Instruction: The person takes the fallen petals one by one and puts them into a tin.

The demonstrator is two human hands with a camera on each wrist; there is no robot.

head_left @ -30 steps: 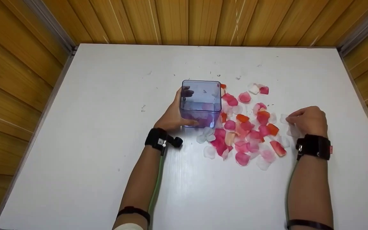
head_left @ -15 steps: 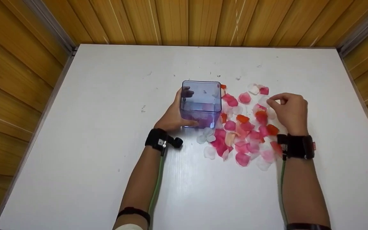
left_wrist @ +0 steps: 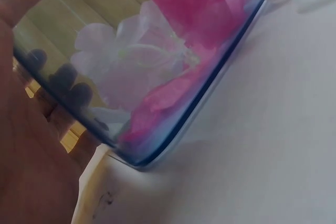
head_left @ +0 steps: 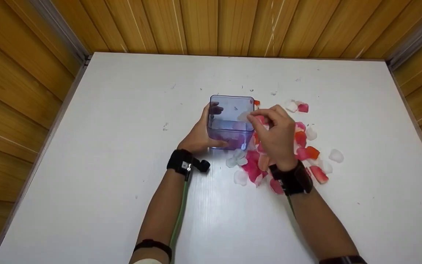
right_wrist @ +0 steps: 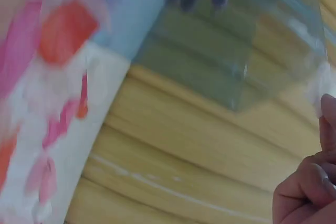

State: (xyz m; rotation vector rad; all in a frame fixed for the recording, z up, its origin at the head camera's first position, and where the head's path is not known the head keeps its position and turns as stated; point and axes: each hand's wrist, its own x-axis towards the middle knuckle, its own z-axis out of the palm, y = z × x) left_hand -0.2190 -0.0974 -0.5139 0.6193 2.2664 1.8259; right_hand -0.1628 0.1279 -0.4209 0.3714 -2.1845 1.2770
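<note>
A clear bluish square box stands on the white table, with pink and white petals lying at its bottom. My left hand grips it from the left, thumb along the near side and fingers behind the far-left wall. Over the box's right rim, my right hand pinches a white petal between thumb and forefinger. In the right wrist view, those fingertips and the pale petal appear at the right edge beside the box wall.
Pink, red, orange and white petals lie scattered right of the box, partly under my right hand. A lone white petal lies farther right. Wood-panelled walls border the white table.
My right hand has moved left from the right side of the petals to the box's rim, carrying a white petal. My left hand and the box have stayed in place.
</note>
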